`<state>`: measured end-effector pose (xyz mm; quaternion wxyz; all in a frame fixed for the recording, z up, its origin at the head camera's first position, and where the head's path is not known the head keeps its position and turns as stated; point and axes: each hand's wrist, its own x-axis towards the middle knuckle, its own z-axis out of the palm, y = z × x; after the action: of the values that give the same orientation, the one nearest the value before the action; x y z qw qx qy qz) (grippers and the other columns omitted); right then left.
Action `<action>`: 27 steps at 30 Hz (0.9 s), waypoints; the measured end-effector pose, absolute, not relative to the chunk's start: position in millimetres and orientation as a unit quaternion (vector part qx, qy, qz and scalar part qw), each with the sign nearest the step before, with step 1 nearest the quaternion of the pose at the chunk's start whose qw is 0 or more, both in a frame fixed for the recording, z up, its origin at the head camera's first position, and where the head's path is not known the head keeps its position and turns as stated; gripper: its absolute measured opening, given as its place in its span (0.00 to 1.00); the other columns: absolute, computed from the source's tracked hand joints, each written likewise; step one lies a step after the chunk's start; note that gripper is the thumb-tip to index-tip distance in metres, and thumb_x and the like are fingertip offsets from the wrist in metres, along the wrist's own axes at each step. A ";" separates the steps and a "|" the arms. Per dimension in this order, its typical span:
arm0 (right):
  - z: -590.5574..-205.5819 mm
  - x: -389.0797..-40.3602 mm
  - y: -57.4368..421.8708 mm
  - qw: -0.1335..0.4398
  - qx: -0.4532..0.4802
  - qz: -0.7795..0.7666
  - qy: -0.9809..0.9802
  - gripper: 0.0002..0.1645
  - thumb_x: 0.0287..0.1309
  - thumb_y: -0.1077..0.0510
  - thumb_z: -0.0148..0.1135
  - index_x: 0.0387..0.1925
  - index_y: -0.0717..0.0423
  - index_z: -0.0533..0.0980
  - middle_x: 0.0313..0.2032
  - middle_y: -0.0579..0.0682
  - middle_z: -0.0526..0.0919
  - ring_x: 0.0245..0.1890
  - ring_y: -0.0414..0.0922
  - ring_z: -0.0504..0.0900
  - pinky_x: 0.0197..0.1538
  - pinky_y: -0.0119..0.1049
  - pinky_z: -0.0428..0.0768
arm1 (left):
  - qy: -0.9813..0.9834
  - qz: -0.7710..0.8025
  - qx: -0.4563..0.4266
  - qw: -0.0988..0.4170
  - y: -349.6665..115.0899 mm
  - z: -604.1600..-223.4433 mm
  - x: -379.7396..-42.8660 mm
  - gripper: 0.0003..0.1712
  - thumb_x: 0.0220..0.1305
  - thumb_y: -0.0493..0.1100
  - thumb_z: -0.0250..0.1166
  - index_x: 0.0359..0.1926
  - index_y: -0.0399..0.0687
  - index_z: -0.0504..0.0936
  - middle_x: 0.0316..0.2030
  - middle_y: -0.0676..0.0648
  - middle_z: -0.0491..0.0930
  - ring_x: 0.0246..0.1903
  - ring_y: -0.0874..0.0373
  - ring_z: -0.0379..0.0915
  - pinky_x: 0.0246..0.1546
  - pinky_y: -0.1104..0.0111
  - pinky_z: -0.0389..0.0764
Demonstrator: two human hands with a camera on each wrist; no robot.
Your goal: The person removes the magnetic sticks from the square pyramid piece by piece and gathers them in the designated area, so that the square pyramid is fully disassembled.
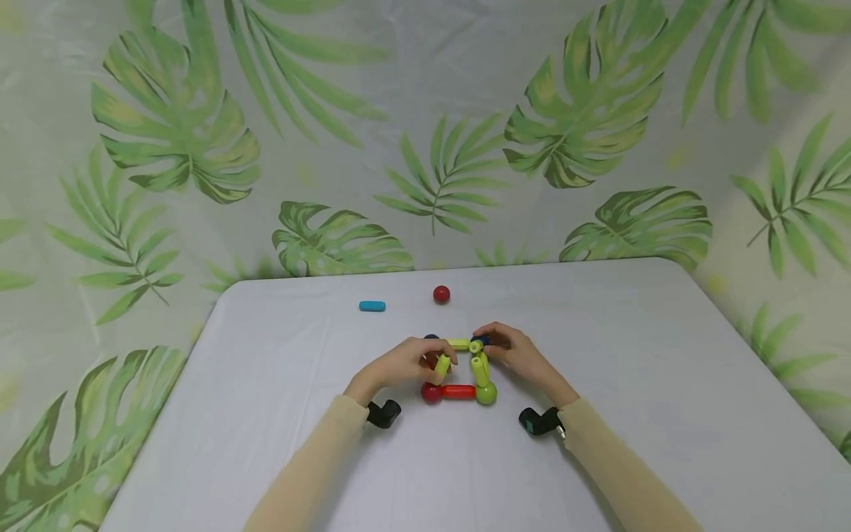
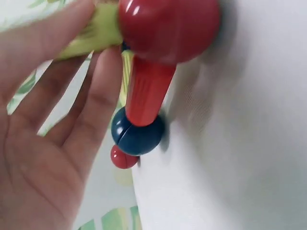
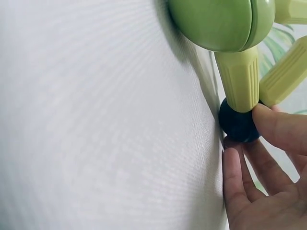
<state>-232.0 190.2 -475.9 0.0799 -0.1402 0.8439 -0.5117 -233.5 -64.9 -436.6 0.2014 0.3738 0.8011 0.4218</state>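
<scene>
A square frame of balls and rods lies on the table in front of me. Its near corners are a red ball (image 1: 431, 392) and a green ball (image 1: 486, 393), joined by a red rod (image 1: 459, 392). My left hand (image 1: 407, 360) pinches a yellow-green rod (image 2: 100, 28) that rises from the red ball. Behind it, in the left wrist view, another red rod (image 2: 148, 91) runs to a blue ball (image 2: 136, 136). At the far right corner my right hand (image 1: 521, 356) grips a dark blue ball (image 3: 237, 122), thumb and fingers around it. Other yellow-green rods (image 1: 479, 371) stand up from the right corners.
Beyond the frame, a loose red ball (image 1: 442, 295) and a short blue rod (image 1: 372, 306) lie toward the back of the white table (image 1: 598, 332). A leaf-patterned cloth (image 1: 465, 89) hangs behind the table edge. Black wrist cameras (image 1: 540, 421) sit under both forearms.
</scene>
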 end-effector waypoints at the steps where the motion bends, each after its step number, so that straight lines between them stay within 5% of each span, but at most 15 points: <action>1: -475.4 -231.9 190.2 0.081 -0.137 -0.512 0.844 0.17 0.64 0.69 0.54 0.54 0.59 0.74 0.54 0.58 0.76 0.54 0.55 0.74 0.57 0.50 0.72 | 0.808 0.421 0.367 0.187 -64.6 -437.4 -232.0 0.15 0.58 0.30 0.65 0.46 0.46 0.78 0.37 0.52 0.79 0.35 0.59 0.71 0.41 0.68 0.74; 7: -472.9 -229.2 190.0 0.080 -0.141 -0.520 0.838 0.17 0.65 0.69 0.54 0.55 0.61 0.73 0.55 0.61 0.75 0.54 0.57 0.74 0.57 0.52 0.72 | 0.821 0.471 0.311 0.087 -74.6 -443.6 -231.8 0.11 0.57 0.31 0.68 0.39 0.44 0.78 0.38 0.50 0.78 0.37 0.58 0.74 0.45 0.69 0.78; 12: -471.6 -228.3 190.1 0.080 -0.140 -0.520 0.839 0.18 0.65 0.68 0.55 0.55 0.61 0.73 0.55 0.60 0.75 0.54 0.56 0.74 0.56 0.51 0.72 | 0.853 0.498 0.156 -0.018 -103.9 -450.0 -249.7 0.09 0.53 0.34 0.72 0.35 0.41 0.80 0.37 0.45 0.78 0.38 0.53 0.75 0.39 0.67 0.79; 17: -465.3 -224.9 190.0 0.081 -0.138 -0.518 0.840 0.17 0.64 0.70 0.54 0.54 0.63 0.73 0.54 0.61 0.75 0.53 0.56 0.74 0.56 0.51 0.72 | 0.867 0.497 0.029 -0.028 -130.4 -459.6 -275.7 0.10 0.57 0.37 0.70 0.38 0.38 0.79 0.42 0.40 0.80 0.35 0.50 0.75 0.32 0.64 0.77; 23: -470.2 -227.0 189.5 0.083 -0.150 -0.524 0.834 0.17 0.64 0.70 0.53 0.55 0.65 0.72 0.55 0.63 0.74 0.54 0.59 0.73 0.57 0.53 0.71 | 0.895 0.445 0.008 -0.037 -138.3 -464.5 -297.2 0.10 0.56 0.32 0.69 0.37 0.35 0.77 0.42 0.35 0.76 0.43 0.44 0.71 0.44 0.57 0.73; 27: -478.0 -231.6 190.6 0.077 -0.148 -0.519 0.838 0.17 0.65 0.68 0.55 0.55 0.61 0.74 0.54 0.59 0.75 0.54 0.56 0.74 0.57 0.50 0.72 | 0.909 0.413 -0.005 -0.047 -136.6 -463.3 -303.9 0.12 0.56 0.33 0.70 0.36 0.36 0.75 0.38 0.38 0.77 0.38 0.46 0.70 0.42 0.58 0.72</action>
<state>-231.6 190.6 -478.0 0.0770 -0.1477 0.8382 -0.5192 -303.9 -136.6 -463.3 -0.0470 -0.0055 0.9095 0.4131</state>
